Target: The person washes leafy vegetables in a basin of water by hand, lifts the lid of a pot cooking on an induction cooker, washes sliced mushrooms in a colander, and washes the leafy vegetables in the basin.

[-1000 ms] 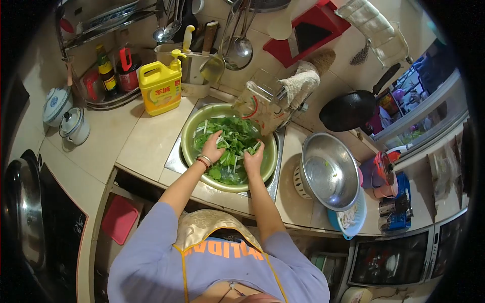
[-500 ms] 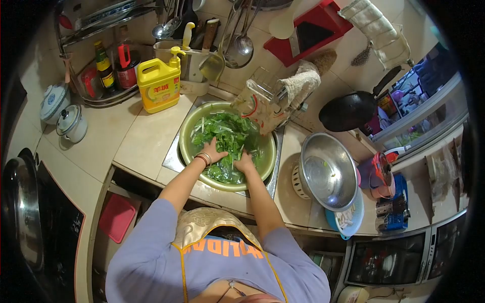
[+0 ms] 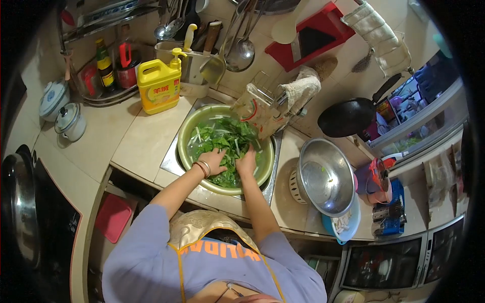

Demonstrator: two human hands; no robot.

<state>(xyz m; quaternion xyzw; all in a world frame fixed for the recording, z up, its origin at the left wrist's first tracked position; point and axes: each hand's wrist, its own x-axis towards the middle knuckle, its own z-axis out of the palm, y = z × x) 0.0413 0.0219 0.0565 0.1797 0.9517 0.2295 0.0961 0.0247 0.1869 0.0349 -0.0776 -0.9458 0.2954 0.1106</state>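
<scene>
Green leafy vegetables [image 3: 233, 132] with white stems float in water in a large green-gold basin [image 3: 185, 151], which sits in the metal sink [image 3: 170, 160]. My left hand [image 3: 213, 161], with bands at the wrist, rests on the leaves at the basin's near left, fingers apart. My right hand [image 3: 247, 160] is at the right side of the leaves, its fingertips partly hidden among them. Leaves lie between the two hands.
A yellow detergent bottle [image 3: 159, 91] stands behind the sink at left. At right, a steel bowl [image 3: 327, 177] leans over a blue basket [image 3: 348, 228]. A black pan [image 3: 346, 117] and ladles [image 3: 240, 54] hang on the wall. Lidded pots [image 3: 70, 122] stand at left.
Both hands first lowered toward the near side of the basin, then my right hand moved slightly up along the leaves. The leaves have shifted and bunched between the hands.
</scene>
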